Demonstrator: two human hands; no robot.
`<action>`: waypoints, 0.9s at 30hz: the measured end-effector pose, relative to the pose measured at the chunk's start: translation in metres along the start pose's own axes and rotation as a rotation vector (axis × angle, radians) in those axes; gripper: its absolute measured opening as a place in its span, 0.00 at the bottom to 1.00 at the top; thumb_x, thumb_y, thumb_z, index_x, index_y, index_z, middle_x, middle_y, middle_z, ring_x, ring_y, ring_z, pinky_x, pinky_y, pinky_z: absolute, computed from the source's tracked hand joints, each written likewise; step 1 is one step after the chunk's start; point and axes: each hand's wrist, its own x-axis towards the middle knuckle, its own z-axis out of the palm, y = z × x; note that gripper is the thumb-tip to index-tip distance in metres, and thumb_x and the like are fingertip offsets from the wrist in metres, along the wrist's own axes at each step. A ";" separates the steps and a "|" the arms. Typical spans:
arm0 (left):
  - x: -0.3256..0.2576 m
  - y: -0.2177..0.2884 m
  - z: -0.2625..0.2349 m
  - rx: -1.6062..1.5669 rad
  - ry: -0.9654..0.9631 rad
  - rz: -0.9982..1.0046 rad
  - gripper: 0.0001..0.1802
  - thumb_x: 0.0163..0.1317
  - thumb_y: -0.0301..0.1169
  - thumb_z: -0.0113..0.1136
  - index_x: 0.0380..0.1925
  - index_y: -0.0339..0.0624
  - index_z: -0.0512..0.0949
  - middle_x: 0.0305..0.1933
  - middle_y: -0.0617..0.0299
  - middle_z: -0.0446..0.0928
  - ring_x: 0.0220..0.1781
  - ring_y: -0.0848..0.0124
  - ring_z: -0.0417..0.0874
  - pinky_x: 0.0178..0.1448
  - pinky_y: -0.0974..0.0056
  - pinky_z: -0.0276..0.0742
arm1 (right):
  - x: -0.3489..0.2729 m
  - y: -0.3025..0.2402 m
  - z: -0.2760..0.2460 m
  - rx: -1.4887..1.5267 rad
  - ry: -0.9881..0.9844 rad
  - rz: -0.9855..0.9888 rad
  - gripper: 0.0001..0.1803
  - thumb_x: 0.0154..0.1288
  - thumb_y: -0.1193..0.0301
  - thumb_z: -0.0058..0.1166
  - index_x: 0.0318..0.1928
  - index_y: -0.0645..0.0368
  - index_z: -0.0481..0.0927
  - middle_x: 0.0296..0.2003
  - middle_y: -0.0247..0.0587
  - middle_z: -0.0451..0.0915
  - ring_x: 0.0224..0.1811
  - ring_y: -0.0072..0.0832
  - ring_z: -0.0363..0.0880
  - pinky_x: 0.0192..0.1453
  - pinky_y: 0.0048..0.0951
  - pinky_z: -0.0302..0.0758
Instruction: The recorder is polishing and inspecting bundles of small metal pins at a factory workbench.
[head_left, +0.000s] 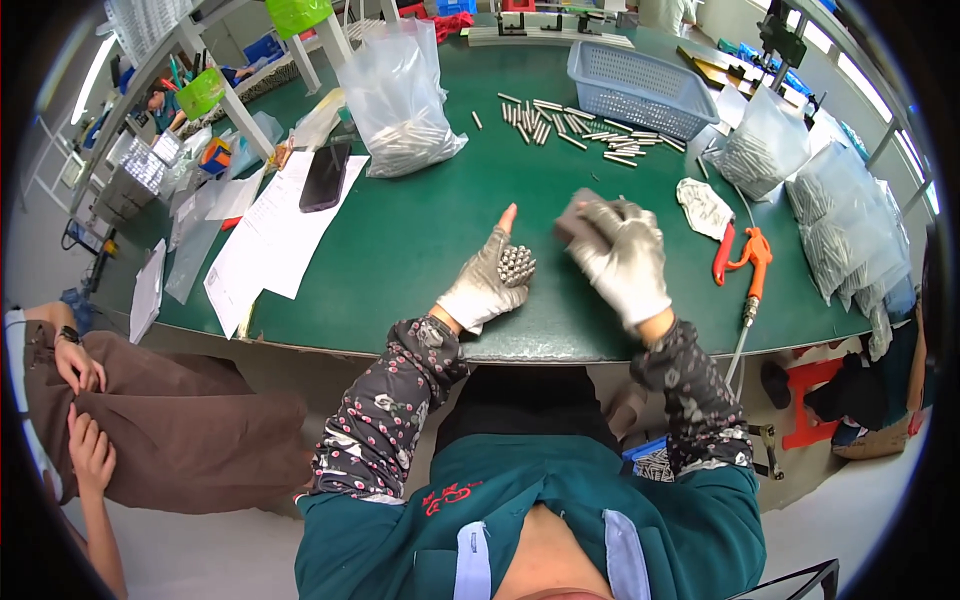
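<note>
My left hand (485, 278), in a grey-white work glove with the thumb tip bare, is closed round a bundle of metal pins (517, 265). Their round ends face up and sit close together. To the right, my right hand (625, 255), gloved too, grips a dark brown-grey block (578, 222), slightly blurred. The block is apart from the bundle; its exact kind does not show. Beyond both hands, many loose metal pins (545, 122) lie scattered on the green tabletop (420, 240).
A blue-grey plastic basket (640, 90) stands behind the loose pins. Bags of pins sit at the back left (405, 130) and right (840, 225). An orange air gun (757, 260) with a hose and a white cloth (704, 208) lie right. A phone (325, 178) rests on papers. Someone sits left (180, 420).
</note>
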 end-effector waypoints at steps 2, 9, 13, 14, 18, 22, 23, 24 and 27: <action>0.003 0.003 0.001 0.214 0.085 0.161 0.55 0.40 0.13 0.55 0.68 0.48 0.37 0.30 0.70 0.67 0.32 0.80 0.67 0.43 0.76 0.66 | -0.009 -0.015 0.005 0.130 -0.031 -0.163 0.14 0.50 0.60 0.56 0.38 0.49 0.81 0.34 0.50 0.78 0.39 0.45 0.75 0.40 0.39 0.73; -0.001 0.001 0.002 -0.050 -0.012 0.027 0.55 0.41 0.14 0.56 0.68 0.48 0.38 0.28 0.70 0.66 0.30 0.80 0.66 0.41 0.77 0.66 | -0.011 -0.014 0.005 0.224 0.029 -0.197 0.17 0.50 0.59 0.55 0.41 0.50 0.80 0.34 0.51 0.77 0.39 0.45 0.74 0.44 0.41 0.70; 0.002 -0.001 -0.002 0.136 -0.004 -0.006 0.57 0.38 0.16 0.62 0.68 0.49 0.41 0.39 0.64 0.70 0.38 0.74 0.71 0.48 0.72 0.68 | -0.009 0.012 0.008 -0.231 -0.007 -0.057 0.19 0.51 0.60 0.55 0.43 0.53 0.79 0.39 0.56 0.75 0.40 0.47 0.73 0.44 0.42 0.69; 0.002 0.004 0.000 0.126 0.004 -0.054 0.58 0.37 0.17 0.64 0.68 0.49 0.41 0.43 0.63 0.71 0.43 0.72 0.72 0.52 0.71 0.67 | -0.008 0.019 0.007 -0.136 0.040 0.044 0.19 0.51 0.60 0.55 0.44 0.52 0.78 0.40 0.58 0.75 0.42 0.48 0.73 0.46 0.45 0.68; -0.001 0.006 0.002 0.484 0.138 0.330 0.56 0.38 0.17 0.61 0.67 0.48 0.41 0.33 0.68 0.70 0.35 0.77 0.71 0.48 0.73 0.67 | -0.017 -0.017 0.006 0.089 -0.069 -0.337 0.16 0.52 0.60 0.55 0.42 0.50 0.79 0.38 0.56 0.76 0.40 0.48 0.74 0.41 0.43 0.71; 0.000 -0.003 -0.004 0.202 0.033 -0.019 0.58 0.37 0.18 0.65 0.67 0.47 0.41 0.49 0.62 0.70 0.48 0.73 0.71 0.54 0.71 0.66 | 0.005 0.000 -0.007 -0.108 0.025 -0.032 0.11 0.55 0.61 0.52 0.36 0.49 0.80 0.31 0.45 0.77 0.35 0.41 0.75 0.35 0.41 0.71; 0.002 -0.005 -0.005 0.199 0.036 -0.020 0.58 0.37 0.18 0.65 0.67 0.47 0.41 0.49 0.62 0.70 0.48 0.73 0.71 0.54 0.71 0.66 | 0.005 -0.016 -0.011 0.105 -0.085 -0.059 0.11 0.54 0.60 0.52 0.36 0.49 0.79 0.33 0.46 0.77 0.36 0.41 0.75 0.37 0.40 0.71; 0.002 -0.006 -0.006 0.303 0.088 0.145 0.56 0.39 0.18 0.62 0.68 0.50 0.40 0.40 0.64 0.70 0.41 0.74 0.72 0.51 0.72 0.67 | -0.004 -0.024 -0.003 0.074 -0.087 -0.209 0.12 0.54 0.60 0.53 0.37 0.49 0.79 0.34 0.48 0.76 0.36 0.42 0.75 0.38 0.40 0.71; 0.000 0.000 0.003 -0.195 0.062 0.049 0.54 0.40 0.18 0.58 0.68 0.54 0.41 0.30 0.67 0.71 0.33 0.76 0.72 0.47 0.73 0.69 | -0.010 -0.003 0.008 -0.053 -0.114 -0.067 0.17 0.52 0.58 0.54 0.42 0.50 0.79 0.40 0.54 0.74 0.42 0.45 0.73 0.45 0.40 0.69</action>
